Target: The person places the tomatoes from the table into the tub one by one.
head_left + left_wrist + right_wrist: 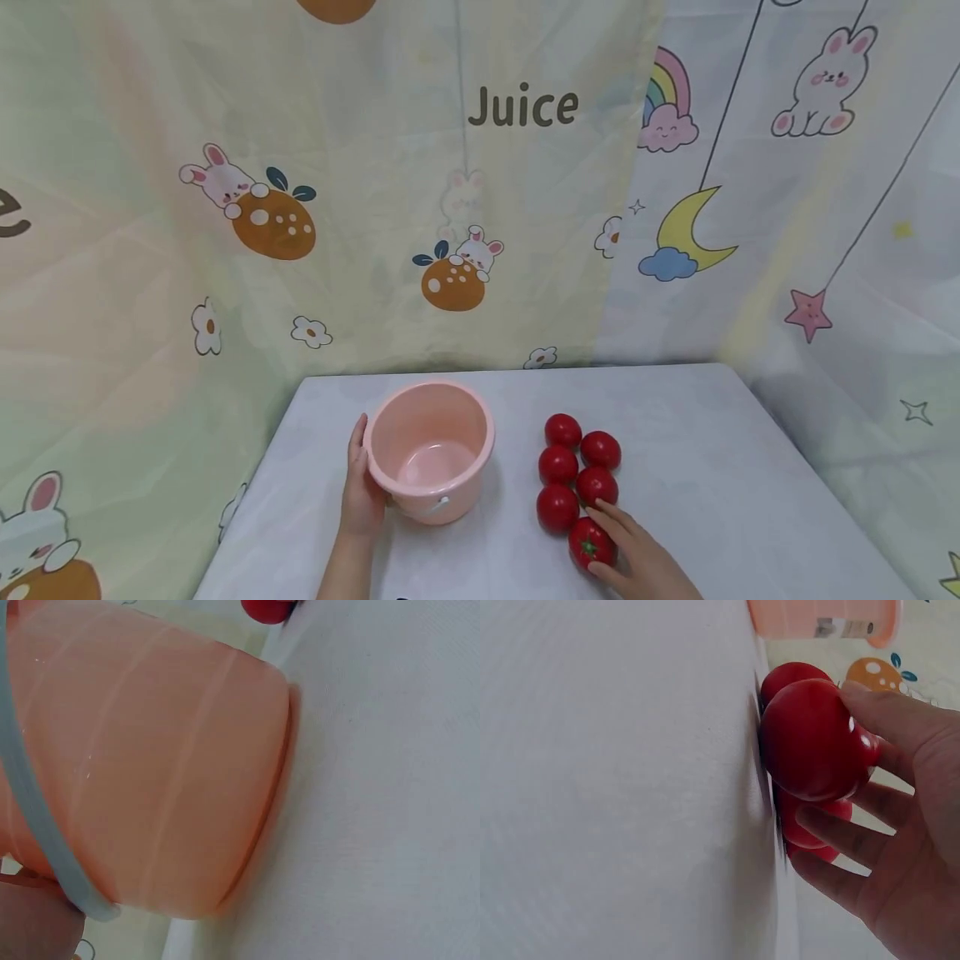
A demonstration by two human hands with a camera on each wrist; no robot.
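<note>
A pink plastic bucket stands upright on the white table, its inside bare. Against its left side my left hand holds it below the rim. The left wrist view shows the bucket's wall close up with its pale grey handle hanging down. My right hand is around the nearest red tomato, which has a green stem top. The right wrist view has the thumb touching this tomato, while the other fingers spread loosely beside it. The tomato rests on the table.
Several more red tomatoes sit close together in two rows beyond the right hand, right of the bucket. The white table reaches back to a printed cloth that hangs behind it and along both sides.
</note>
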